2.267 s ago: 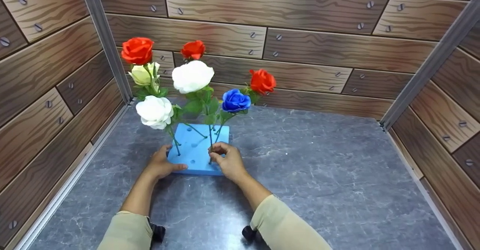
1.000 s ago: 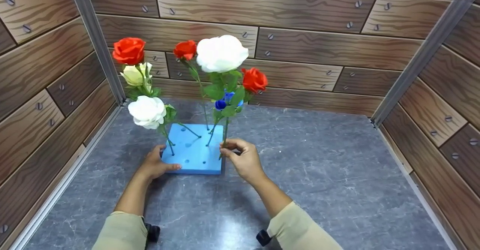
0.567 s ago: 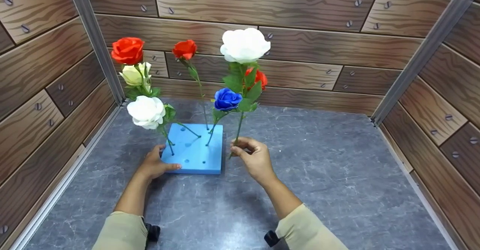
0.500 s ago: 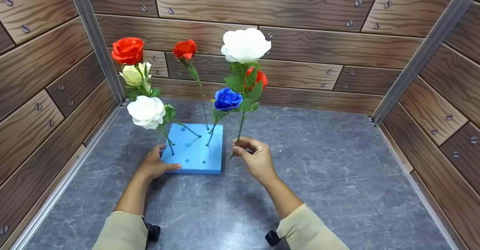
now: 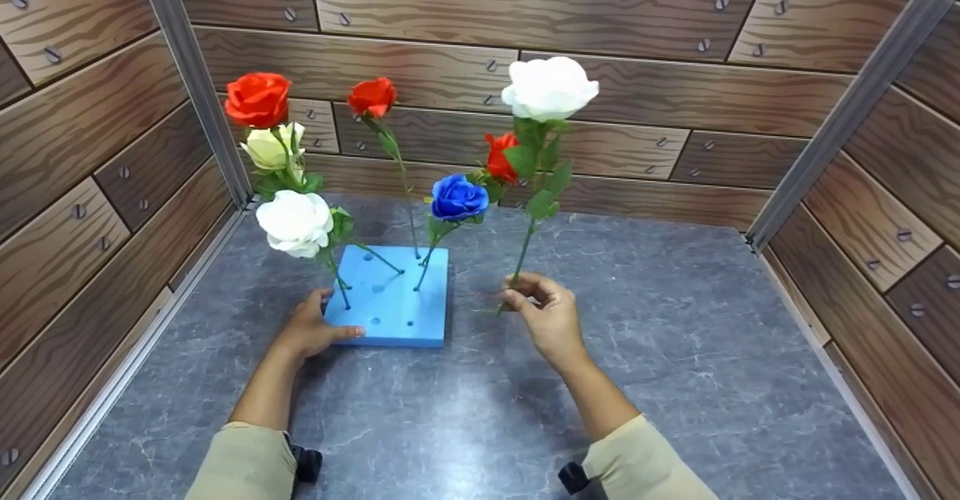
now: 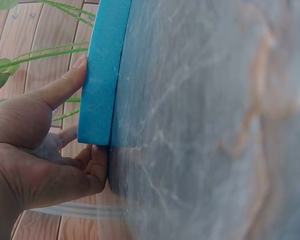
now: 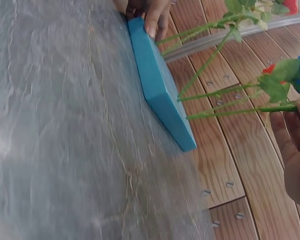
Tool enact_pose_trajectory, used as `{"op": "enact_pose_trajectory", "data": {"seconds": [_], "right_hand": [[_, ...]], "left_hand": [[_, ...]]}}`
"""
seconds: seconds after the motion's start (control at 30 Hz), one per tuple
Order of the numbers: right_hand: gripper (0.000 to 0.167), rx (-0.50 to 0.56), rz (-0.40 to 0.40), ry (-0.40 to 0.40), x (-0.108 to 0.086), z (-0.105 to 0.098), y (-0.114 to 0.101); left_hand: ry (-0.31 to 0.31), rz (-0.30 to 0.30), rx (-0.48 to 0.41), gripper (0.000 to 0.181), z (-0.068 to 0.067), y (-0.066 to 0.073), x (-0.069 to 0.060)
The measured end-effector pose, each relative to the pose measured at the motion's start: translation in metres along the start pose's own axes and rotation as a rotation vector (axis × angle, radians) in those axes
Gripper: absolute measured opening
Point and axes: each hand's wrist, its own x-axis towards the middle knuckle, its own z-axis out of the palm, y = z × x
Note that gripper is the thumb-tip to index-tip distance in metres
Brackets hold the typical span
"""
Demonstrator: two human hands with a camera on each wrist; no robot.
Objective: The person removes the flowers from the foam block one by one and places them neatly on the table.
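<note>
The left hand [image 5: 307,327], lower left of centre in the head view, grips the near-left corner of a blue block [image 5: 394,306]. Its thumb lies on the top face, and its fingers are against the side. The right hand [image 5: 553,324], right of centre, pinches the lower stem of a white rose [image 5: 550,89] between thumb and fingers. That rose stands clear of the block, to its right, with the stem tilted and the bloom in the upper right half of the frame.

Stems stand in holes in the block. Blooms noted above it: a large red rose [image 5: 258,100] at upper left, a pale yellow rose [image 5: 270,148] beneath, a second white rose [image 5: 295,223] lower still, a smaller red rose [image 5: 372,97] at upper centre, and a blue rose [image 5: 459,197] near centre. Another red rose [image 5: 501,160] is partly hidden by the held rose's leaves. The block rests on a grey marbled tabletop [image 5: 675,335].
</note>
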Motion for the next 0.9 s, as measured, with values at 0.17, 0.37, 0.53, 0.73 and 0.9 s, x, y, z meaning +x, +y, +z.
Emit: {"op": "enact_pose_trajectory", "data": {"seconds": [0.17, 0.37, 0.53, 0.73, 0.9], "right_hand": [[0.023, -0.004, 0.005, 0.022, 0.001, -0.012, 0.000], [0.025, 0.045, 0.045, 0.052, 0.002, -0.026, 0.002], [0.025, 0.050, 0.102, 0.092, 0.004, -0.035, 0.006], [0.027, 0.039, 0.194, 0.135, 0.004, -0.041, 0.012], [0.032, 0.033, 0.263, 0.130, 0.004, -0.044, 0.019]], "left_hand": [[-0.003, 0.006, 0.001, 0.112, -0.001, 0.000, 0.001], [-0.013, 0.012, 0.002, 0.112, -0.001, 0.001, 0.002], [-0.014, 0.006, 0.006, 0.112, 0.000, 0.001, 0.002], [-0.016, 0.004, -0.004, 0.111, 0.001, -0.001, 0.002], [-0.015, -0.003, -0.007, 0.111, 0.001, -0.001, 0.002]]}}
